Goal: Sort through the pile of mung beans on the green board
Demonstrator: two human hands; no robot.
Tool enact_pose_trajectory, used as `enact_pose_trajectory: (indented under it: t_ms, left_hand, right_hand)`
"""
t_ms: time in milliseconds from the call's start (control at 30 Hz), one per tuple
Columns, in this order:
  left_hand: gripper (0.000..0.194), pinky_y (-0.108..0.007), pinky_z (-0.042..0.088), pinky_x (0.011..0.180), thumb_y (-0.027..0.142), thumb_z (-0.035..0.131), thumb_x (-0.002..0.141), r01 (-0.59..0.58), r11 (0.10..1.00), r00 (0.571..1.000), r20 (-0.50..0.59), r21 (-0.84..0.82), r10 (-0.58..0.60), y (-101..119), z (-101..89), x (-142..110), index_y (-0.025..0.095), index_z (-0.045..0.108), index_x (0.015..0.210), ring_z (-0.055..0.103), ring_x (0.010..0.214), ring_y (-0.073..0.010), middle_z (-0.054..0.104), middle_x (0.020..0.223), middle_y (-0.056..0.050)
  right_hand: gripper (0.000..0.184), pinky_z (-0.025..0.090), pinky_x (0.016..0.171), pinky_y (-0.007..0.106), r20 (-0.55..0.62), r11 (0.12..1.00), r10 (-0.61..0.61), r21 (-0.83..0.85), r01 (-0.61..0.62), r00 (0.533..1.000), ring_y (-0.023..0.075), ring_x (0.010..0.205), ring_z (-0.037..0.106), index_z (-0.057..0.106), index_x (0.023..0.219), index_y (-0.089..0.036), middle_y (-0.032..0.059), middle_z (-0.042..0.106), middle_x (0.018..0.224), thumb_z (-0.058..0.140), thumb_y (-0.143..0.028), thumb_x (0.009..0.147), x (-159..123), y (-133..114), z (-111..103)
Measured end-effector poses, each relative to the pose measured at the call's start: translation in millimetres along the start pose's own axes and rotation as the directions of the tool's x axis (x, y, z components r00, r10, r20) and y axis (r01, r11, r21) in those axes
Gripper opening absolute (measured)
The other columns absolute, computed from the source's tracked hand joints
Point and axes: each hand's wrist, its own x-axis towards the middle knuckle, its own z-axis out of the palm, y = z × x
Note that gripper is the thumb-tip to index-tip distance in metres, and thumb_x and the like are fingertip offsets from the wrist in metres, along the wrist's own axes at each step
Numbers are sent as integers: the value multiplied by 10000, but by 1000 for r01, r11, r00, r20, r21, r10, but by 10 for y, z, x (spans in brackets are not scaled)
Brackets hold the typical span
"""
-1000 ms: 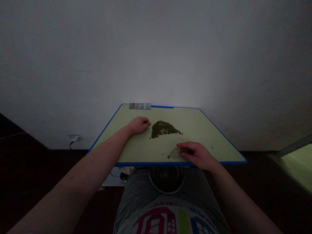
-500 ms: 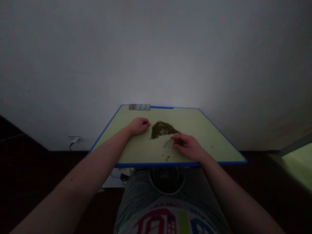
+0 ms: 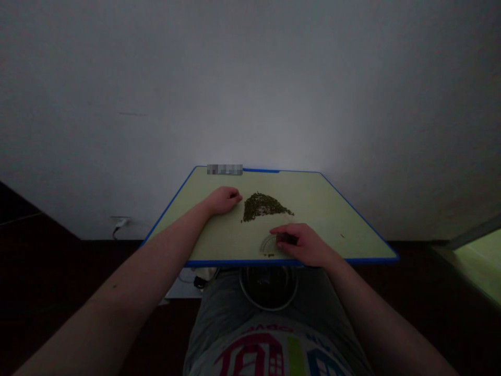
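Note:
My right hand (image 3: 303,243) grips a clear protractor (image 3: 267,243) near the front edge of the board table. The protractor's curved side faces left, against a few small greenish-brown grains (image 3: 269,255); my fingers hide its right part. Farther back lies a flat heap of the same grains (image 3: 260,205), too small to name. Just left of the heap, my left hand (image 3: 225,199) rests on the table, closed with fingers curled in; no object shows in it. Below the front edge, on my lap, sits a metal bowl (image 3: 269,290) with a dark inside.
The pale yellow tabletop (image 3: 313,198) has a blue rim and stands against a grey wall (image 3: 254,89). A blurred-out strip (image 3: 224,169) lies at its back left. One tiny dark bit (image 3: 342,235) is on the right. A plug with a cord (image 3: 120,224) is on the wall.
My right hand has drawn the protractor toward the front edge, bringing it up to the few loose grains there. My left hand stays in place beside the heap.

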Motion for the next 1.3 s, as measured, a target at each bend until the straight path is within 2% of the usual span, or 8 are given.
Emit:
enact_pose_trajectory:
  t_ms: [200,600,900,1167,1300]
  left_hand:
    - [335,-237,283,536,403,401,781,20,1000,1000,1,-12,-20,4,1,2,145,594,690,436,561,-112,542,600,-11]
    - [320,-235,280,529,397,403,777,8,999,1000,-9,-38,-8,-12,4,0,149,582,684,437,558,-108,528,590,-7]
    - [328,-240,273,529,403,402,776,4,1000,1000,-2,-14,-4,-15,6,3,149,588,684,430,557,-110,534,596,-12]
    - [322,-235,274,519,402,404,773,11,999,1000,0,-30,-11,-13,9,4,151,574,666,430,550,-109,517,575,-7]
    - [324,-235,275,520,407,404,773,14,999,1000,0,-31,-14,-19,11,5,150,580,684,428,550,-109,526,585,-8]
  right_hand:
    - [316,441,658,238,10,1000,2,17,-2,1000,123,701,556,609,1038,-184,20,623,785,551,-173,727,-76,-23,-33]
    - [319,461,688,254,1,995,71,69,-71,998,134,747,572,598,1049,-190,36,627,844,556,-181,732,-216,26,-111]
    - [315,454,666,247,10,996,58,61,-59,998,127,713,562,597,1046,-188,24,614,791,560,-195,733,-276,42,-151]
    - [326,447,655,252,-54,998,70,12,-69,996,136,716,558,596,1055,-176,31,614,790,547,-201,734,-182,45,-159]
    - [324,442,651,249,-26,998,58,14,-57,998,128,697,548,596,1057,-183,23,606,774,541,-206,739,-88,16,-98]
